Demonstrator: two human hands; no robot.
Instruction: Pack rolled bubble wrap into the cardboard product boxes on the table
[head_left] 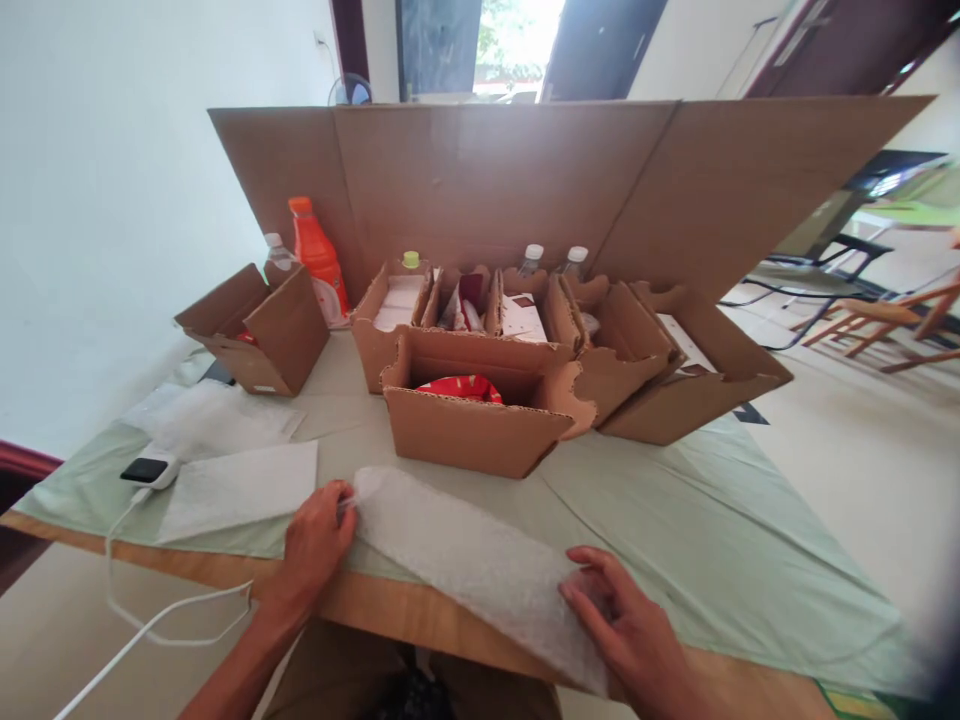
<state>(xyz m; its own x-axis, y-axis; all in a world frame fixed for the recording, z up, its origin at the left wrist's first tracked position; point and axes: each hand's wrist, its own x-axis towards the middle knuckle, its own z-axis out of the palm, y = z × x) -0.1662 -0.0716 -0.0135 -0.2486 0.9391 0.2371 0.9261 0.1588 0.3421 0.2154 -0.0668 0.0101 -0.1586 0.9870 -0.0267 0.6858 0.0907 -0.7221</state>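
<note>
A long translucent white foam sheet [465,560] lies slantwise across the front of the table, its near right end reaching past the edge. My left hand [319,530] pinches its left end between thumb and fingers. At the sheet's right part, my right hand [619,610] has its thumb and fingers curved around the edge, holding it. Just behind the sheet stands an open cardboard box [472,440] with a red packet [461,388] inside. A flat white foam piece [244,490] rests left of my left hand.
Several cardboard boxes [637,400] with packets stand in a row behind. Another box [289,330] is at left, near an orange bottle [316,250]. Crumpled wrap [217,418] and a white device [154,470] with a cable lie at left. A cardboard screen [487,180] closes the back.
</note>
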